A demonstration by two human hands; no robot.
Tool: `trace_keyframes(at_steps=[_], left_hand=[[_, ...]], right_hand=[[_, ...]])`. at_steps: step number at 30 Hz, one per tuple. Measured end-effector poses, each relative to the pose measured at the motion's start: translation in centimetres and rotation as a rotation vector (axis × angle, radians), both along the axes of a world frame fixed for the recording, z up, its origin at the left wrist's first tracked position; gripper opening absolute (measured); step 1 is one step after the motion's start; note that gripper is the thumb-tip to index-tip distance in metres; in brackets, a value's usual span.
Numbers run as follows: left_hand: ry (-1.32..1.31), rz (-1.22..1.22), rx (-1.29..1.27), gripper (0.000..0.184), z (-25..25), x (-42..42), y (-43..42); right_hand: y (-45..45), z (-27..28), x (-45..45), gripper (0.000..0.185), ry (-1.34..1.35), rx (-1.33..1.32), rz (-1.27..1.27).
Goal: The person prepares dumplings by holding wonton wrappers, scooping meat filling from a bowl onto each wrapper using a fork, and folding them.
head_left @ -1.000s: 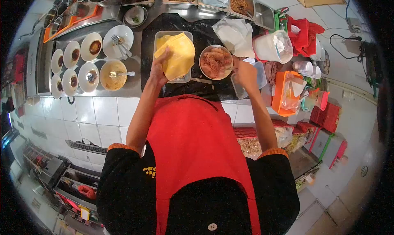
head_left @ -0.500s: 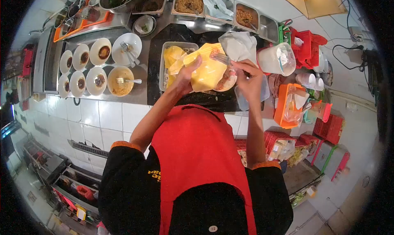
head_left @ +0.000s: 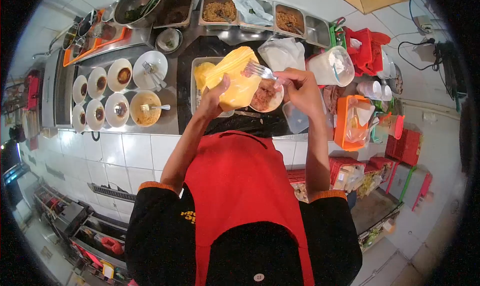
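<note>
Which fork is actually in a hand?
The fork in the right hand, tines at the yellow sheets; other visible forks lie unheld, in a bowl and on a plate.

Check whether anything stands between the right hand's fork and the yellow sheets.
Nothing visible does: the fork in the right hand has its tines at the pinkish smear on the yellow sheets; the left hand grips their left side, clear of that spot.

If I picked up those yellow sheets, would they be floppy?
The sheets look thin at the edges, so one alone would probably flop. Many are layered in the left hand, so together they may bend less.
</note>
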State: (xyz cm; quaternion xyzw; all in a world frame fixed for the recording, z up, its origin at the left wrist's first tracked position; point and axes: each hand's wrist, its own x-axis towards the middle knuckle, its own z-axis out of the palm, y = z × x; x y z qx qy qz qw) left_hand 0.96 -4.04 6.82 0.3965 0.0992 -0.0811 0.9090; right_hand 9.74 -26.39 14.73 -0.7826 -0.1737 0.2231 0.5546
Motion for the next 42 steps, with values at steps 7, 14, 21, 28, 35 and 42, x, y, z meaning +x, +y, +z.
trace_keyframes(at_steps=[7,14,21,28,35,42], left_hand=[[-0.009,0.115,-0.22,0.061,1.7,0.3,-0.2],[0.068,0.164,-0.269,0.06,-0.2,0.6,0.8],[-0.075,0.0,0.024,0.047,0.4,-0.1,-2.0],[0.167,0.222,-0.025,0.049,-8.1,0.7,-0.3],[0.015,0.353,-0.188,0.056,-5.3,-0.4,4.4],[0.101,0.293,-0.329,0.054,-6.1,-0.2,4.4]], right_hand=[[2.6,-2.9,-3.0,0.039,-0.327,0.103,-0.14],[-0.9,-3.2,-2.0,0.029,-0.095,0.1,-0.144],[3.1,-2.4,-3.1,0.021,-0.234,-0.044,-0.134],[6.1,-0.2,-7.6,0.021,0.063,0.058,0.115],[-4.8,-9.8,-3.4,0.017,-0.145,-0.224,-0.084],[-5.4,-13.5,-3.7,0.012,-0.442,-1.009,0.089]])
